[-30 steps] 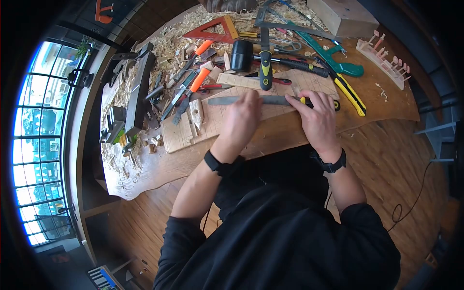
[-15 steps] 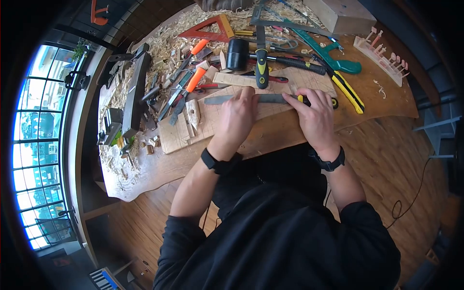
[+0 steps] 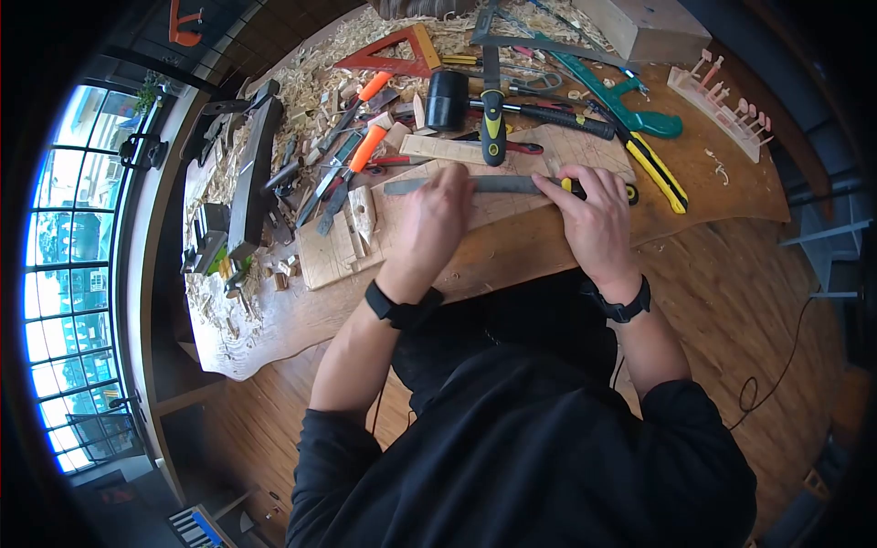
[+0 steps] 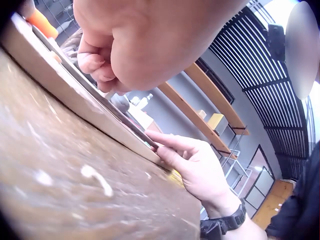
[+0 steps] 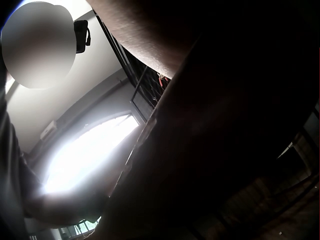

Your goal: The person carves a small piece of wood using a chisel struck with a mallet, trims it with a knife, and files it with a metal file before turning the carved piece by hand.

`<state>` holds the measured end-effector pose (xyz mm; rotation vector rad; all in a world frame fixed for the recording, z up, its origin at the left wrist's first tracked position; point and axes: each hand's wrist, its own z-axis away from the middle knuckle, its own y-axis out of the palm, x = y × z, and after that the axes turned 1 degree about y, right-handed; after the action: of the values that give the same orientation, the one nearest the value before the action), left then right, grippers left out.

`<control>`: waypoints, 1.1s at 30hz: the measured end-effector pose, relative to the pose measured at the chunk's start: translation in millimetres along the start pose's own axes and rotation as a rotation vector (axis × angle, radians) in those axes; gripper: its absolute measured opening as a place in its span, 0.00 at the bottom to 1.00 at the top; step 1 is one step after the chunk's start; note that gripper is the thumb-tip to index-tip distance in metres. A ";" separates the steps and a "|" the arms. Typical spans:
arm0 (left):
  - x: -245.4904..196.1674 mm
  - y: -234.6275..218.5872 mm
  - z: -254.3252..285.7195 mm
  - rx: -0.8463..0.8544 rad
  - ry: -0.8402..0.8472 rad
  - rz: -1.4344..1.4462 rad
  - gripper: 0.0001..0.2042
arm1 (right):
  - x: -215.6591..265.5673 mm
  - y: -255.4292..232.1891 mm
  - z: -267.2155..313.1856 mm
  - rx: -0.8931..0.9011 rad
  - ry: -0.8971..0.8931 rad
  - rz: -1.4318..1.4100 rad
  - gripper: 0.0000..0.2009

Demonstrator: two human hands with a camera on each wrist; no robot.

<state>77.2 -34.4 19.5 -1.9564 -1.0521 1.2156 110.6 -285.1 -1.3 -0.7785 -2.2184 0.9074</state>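
A flat file (image 3: 507, 184), its blade dark grey and its handle black and yellow, lies along the front of a pale wooden board (image 3: 322, 260) in the head view. My right hand (image 3: 598, 217) grips the file around its handle, with the thumb reaching toward the blade. Over the left half of the blade is my left hand (image 3: 433, 219), fingers curled and their tips close above the steel; I cannot tell whether they pinch something small. In the left wrist view the curled fingers (image 4: 102, 70) stand above the blade. The right wrist view is mostly dark.
A pointed wooden piece (image 3: 364, 212) stands left of the file. Behind lie a black mallet (image 3: 448, 100), a yellow-black-handled tool (image 3: 493, 128), orange-handled chisels (image 3: 369, 148), a yellow cutter (image 3: 656, 173) and a green saw (image 3: 630, 110). Wood shavings (image 3: 315, 91) cover the back left.
My left hand has slid to the left along the file's blade, its forearm moving with it. The right hand and the file keep their place on the board; the view has shifted slightly.
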 end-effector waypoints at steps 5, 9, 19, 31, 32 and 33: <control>39.7 -20.0 -2.5 -0.088 -0.053 -0.138 0.06 | -0.5 0.0 1.2 -0.005 0.018 -0.028 0.22; 0.9 10.9 2.2 0.038 -0.027 0.088 0.03 | -1.2 2.3 2.0 0.005 0.026 -0.026 0.22; 21.8 -16.8 -2.8 -0.036 -0.023 -0.105 0.04 | -0.3 -1.0 3.1 0.002 0.034 -0.036 0.21; 30.8 -18.9 -4.3 -0.095 -0.069 -0.180 0.04 | -2.1 -0.1 3.5 -0.008 0.033 -0.034 0.21; 24.0 -14.2 -1.7 -0.045 -0.128 -0.106 0.04 | -1.9 0.9 1.1 -0.012 0.026 -0.034 0.21; 9.4 -10.7 -1.6 0.039 -0.131 -0.065 0.03 | -2.6 1.9 -0.5 -0.013 0.012 -0.042 0.21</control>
<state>77.9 -21.1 24.6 -1.8200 -1.1396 1.3329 113.2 -285.6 -3.3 -0.7382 -2.2237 0.8668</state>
